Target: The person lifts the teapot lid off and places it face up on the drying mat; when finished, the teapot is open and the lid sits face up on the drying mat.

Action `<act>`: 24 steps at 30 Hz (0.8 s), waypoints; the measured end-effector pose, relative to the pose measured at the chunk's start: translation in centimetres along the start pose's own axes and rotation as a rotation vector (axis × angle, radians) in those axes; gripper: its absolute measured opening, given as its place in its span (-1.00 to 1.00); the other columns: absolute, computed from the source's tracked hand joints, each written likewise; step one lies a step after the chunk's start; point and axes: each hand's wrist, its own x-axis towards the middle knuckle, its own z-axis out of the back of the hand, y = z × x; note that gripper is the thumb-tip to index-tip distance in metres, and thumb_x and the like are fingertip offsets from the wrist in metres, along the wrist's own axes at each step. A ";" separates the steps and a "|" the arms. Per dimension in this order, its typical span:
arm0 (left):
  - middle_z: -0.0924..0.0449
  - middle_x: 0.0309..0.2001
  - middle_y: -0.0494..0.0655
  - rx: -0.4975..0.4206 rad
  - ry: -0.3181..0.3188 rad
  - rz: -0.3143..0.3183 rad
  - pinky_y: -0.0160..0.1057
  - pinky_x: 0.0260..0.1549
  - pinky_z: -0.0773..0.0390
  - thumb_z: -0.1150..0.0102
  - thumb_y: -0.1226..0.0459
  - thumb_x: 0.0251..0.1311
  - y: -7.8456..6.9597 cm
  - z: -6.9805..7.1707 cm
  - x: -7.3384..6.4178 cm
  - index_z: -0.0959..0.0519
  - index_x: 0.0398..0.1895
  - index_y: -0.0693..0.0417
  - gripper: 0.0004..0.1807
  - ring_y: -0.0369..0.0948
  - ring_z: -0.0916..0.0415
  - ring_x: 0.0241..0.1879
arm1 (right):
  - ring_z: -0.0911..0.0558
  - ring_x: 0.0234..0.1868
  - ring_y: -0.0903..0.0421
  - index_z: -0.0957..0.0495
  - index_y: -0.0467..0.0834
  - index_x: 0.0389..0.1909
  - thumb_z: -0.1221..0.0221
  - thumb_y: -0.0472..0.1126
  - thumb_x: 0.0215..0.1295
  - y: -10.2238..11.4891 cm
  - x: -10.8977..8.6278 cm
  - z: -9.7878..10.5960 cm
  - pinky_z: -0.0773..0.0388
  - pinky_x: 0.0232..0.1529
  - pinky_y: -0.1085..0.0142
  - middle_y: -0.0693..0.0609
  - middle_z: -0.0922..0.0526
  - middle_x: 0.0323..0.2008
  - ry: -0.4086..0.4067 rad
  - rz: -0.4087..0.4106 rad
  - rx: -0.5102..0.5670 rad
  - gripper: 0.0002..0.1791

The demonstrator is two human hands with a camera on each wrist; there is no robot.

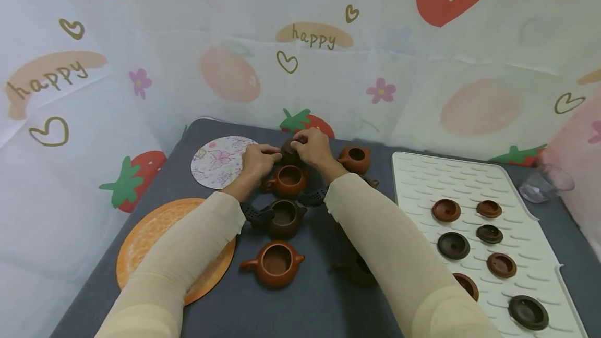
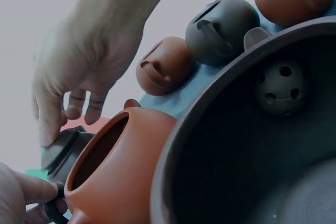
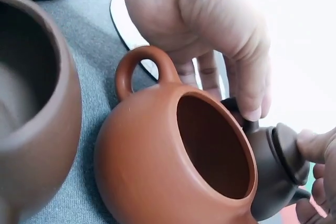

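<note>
At the back of the table, a dark brown teapot (image 3: 262, 174) stands with a dark lid (image 3: 292, 156) on its opening. My left hand (image 1: 257, 163) pinches the pot's small loop handle between thumb and finger. On the other side, my right hand (image 1: 315, 147) grips the lid, its thumb pressed on the lid's top in the right wrist view. Just in front is a lidless reddish-brown teapot (image 1: 289, 184), its handle pointing left. My hands partly cover the dark pot in the head view.
Lidless teapots line up nearer me, one dark brown (image 1: 285, 218) and one reddish (image 1: 277, 265). Another reddish teapot (image 1: 355, 159) stands right of my wrist. A white tray (image 1: 413, 171) holds several loose lids. Round mats, orange (image 1: 155, 228) and patterned (image 1: 216, 160), lie left; a clear cup (image 1: 544, 184) stands right.
</note>
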 end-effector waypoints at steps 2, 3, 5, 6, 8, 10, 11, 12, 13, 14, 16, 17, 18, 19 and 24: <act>-0.66 -0.22 -0.06 0.006 0.000 0.000 -0.03 0.06 -0.37 -0.31 0.24 0.19 0.1 -0.1 0.0 -0.76 -0.26 0.02 -0.88 -0.03 -0.43 0.01 | -0.53 -0.14 0.00 -0.63 -0.20 -0.08 -0.19 -0.14 0.37 -0.1 -0.1 0.1 -0.50 -0.11 0.19 -0.08 -0.57 -0.19 -0.017 0.006 0.007 -0.77; -0.66 -0.22 -0.06 0.006 -0.001 -0.001 -0.03 0.07 -0.37 -0.30 0.24 0.19 0.1 -0.1 0.0 -0.76 -0.26 0.02 -0.88 -0.03 -0.43 0.02 | -0.54 -0.17 0.00 -0.62 -0.21 -0.09 -0.18 -0.15 0.38 -0.1 -0.1 0.1 -0.50 -0.13 0.20 -0.08 -0.58 -0.21 -0.027 0.006 0.021 -0.77; -0.66 -0.22 -0.06 0.008 -0.007 -0.002 -0.04 0.06 -0.37 -0.30 0.24 0.19 0.0 -0.1 0.0 -0.76 -0.26 0.01 -0.88 -0.03 -0.44 0.02 | -0.54 -0.21 0.01 -0.61 -0.22 -0.11 -0.18 -0.14 0.38 -0.1 -0.2 0.2 -0.51 -0.17 0.19 -0.08 -0.59 -0.24 -0.047 0.008 0.036 -0.76; -0.66 -0.21 -0.06 0.008 -0.010 -0.003 -0.04 0.06 -0.37 -0.30 0.23 0.19 0.0 -0.1 -0.1 -0.76 -0.26 0.01 -0.88 -0.03 -0.44 0.02 | -0.54 -0.23 0.01 -0.61 -0.23 -0.11 -0.17 -0.13 0.39 -0.1 -0.2 0.2 -0.52 -0.20 0.19 -0.08 -0.59 -0.25 -0.057 0.008 0.047 -0.76; -0.65 -0.21 -0.06 0.008 -0.012 0.001 -0.05 0.05 -0.38 -0.30 0.23 0.19 0.0 0.0 -0.1 -0.76 -0.26 0.01 -0.88 -0.03 -0.43 0.01 | -0.54 -0.24 0.01 -0.61 -0.23 -0.13 -0.17 -0.12 0.39 -0.1 -0.3 0.2 -0.51 -0.21 0.19 -0.08 -0.60 -0.26 -0.077 0.009 0.069 -0.75; -0.65 -0.20 -0.07 0.008 -0.015 0.005 -0.05 0.06 -0.37 -0.30 0.23 0.19 0.0 0.0 -0.2 -0.77 -0.26 0.00 -0.88 -0.03 -0.43 0.02 | -0.55 -0.25 0.02 -0.61 -0.23 -0.16 -0.19 -0.11 0.38 -0.3 -0.3 0.2 -0.51 -0.22 0.19 -0.06 -0.61 -0.28 -0.102 0.005 0.084 -0.75; -0.65 -0.19 -0.06 0.008 -0.014 0.006 -0.05 0.07 -0.36 -0.30 0.23 0.20 -0.1 0.0 -0.2 -0.77 -0.26 0.00 -0.88 -0.03 -0.43 0.02 | -0.56 -0.25 0.02 -0.62 -0.22 -0.17 -0.19 -0.10 0.37 -0.3 -0.4 0.3 -0.52 -0.22 0.19 -0.06 -0.61 -0.29 -0.115 0.003 0.095 -0.75; -0.65 -0.19 -0.06 0.008 -0.014 0.008 -0.05 0.08 -0.35 -0.30 0.24 0.20 -0.1 0.0 -0.2 -0.77 -0.26 0.01 -0.88 -0.04 -0.42 0.03 | -0.56 -0.26 0.03 -0.62 -0.22 -0.20 -0.20 -0.09 0.36 -0.4 -0.4 0.3 -0.52 -0.23 0.19 -0.05 -0.61 -0.31 -0.128 -0.001 0.101 -0.76; -0.65 -0.18 -0.05 0.005 -0.011 0.010 -0.05 0.08 -0.35 -0.30 0.24 0.20 -0.1 0.0 -0.2 -0.76 -0.25 0.01 -0.88 -0.03 -0.42 0.04 | -0.56 -0.28 0.04 -0.62 -0.20 -0.23 -0.21 -0.09 0.35 -0.6 -0.4 0.2 -0.52 -0.24 0.20 -0.03 -0.62 -0.33 -0.142 -0.010 0.110 -0.77; -0.65 -0.17 -0.05 0.003 -0.009 0.012 -0.05 0.09 -0.34 -0.30 0.24 0.20 -0.1 0.0 -0.2 -0.76 -0.25 0.01 -0.87 -0.03 -0.42 0.05 | -0.57 -0.30 0.05 -0.62 -0.18 -0.26 -0.22 -0.08 0.34 -0.7 -0.5 0.2 -0.53 -0.26 0.21 -0.02 -0.62 -0.35 -0.156 -0.020 0.123 -0.78; -0.65 -0.17 -0.05 -0.003 -0.004 0.013 -0.06 0.10 -0.34 -0.29 0.24 0.20 -0.2 0.0 -0.1 -0.76 -0.24 0.02 -0.87 -0.03 -0.42 0.05 | -0.55 -0.34 0.05 -0.62 -0.17 -0.32 -0.23 -0.09 0.30 -0.9 -0.5 0.2 -0.52 -0.30 0.20 -0.01 -0.60 -0.40 -0.182 -0.042 0.172 -0.80; -0.64 -0.16 -0.04 -0.008 -0.001 0.014 -0.05 0.10 -0.34 -0.29 0.24 0.20 -0.2 0.0 -0.1 -0.76 -0.23 0.02 -0.87 -0.03 -0.41 0.06 | -0.54 -0.35 0.05 -0.61 -0.16 -0.35 -0.23 -0.10 0.29 -1.0 -0.6 0.2 -0.51 -0.31 0.20 -0.01 -0.60 -0.42 -0.193 -0.053 0.200 -0.81; -0.64 -0.16 -0.04 -0.013 0.001 0.014 -0.05 0.09 -0.35 -0.29 0.24 0.20 -0.2 0.0 -0.1 -0.76 -0.24 0.02 -0.87 -0.03 -0.41 0.06 | -0.53 -0.37 0.05 -0.61 -0.15 -0.37 -0.23 -0.11 0.27 -1.0 -0.6 0.2 -0.50 -0.33 0.19 -0.01 -0.59 -0.44 -0.201 -0.067 0.230 -0.82; -0.64 -0.16 -0.04 -0.018 0.005 0.015 -0.05 0.08 -0.36 -0.28 0.24 0.21 -0.2 0.0 -0.2 -0.76 -0.23 0.03 -0.86 -0.03 -0.42 0.05 | -0.52 -0.38 0.05 -0.61 -0.14 -0.39 -0.22 -0.11 0.25 -1.1 -0.6 0.2 -0.49 -0.33 0.19 -0.01 -0.58 -0.44 -0.207 -0.080 0.264 -0.83; -0.63 -0.15 -0.04 -0.013 0.002 0.022 -0.04 0.08 -0.37 -0.28 0.24 0.22 -0.2 0.0 -0.2 -0.76 -0.23 0.02 -0.87 -0.02 -0.41 0.06 | -0.59 -0.41 -0.01 -0.59 -0.16 -0.44 -0.20 -0.17 0.21 -1.1 -0.9 0.2 -0.55 -0.32 0.18 -0.07 -0.60 -0.46 -0.186 -0.146 0.464 -0.86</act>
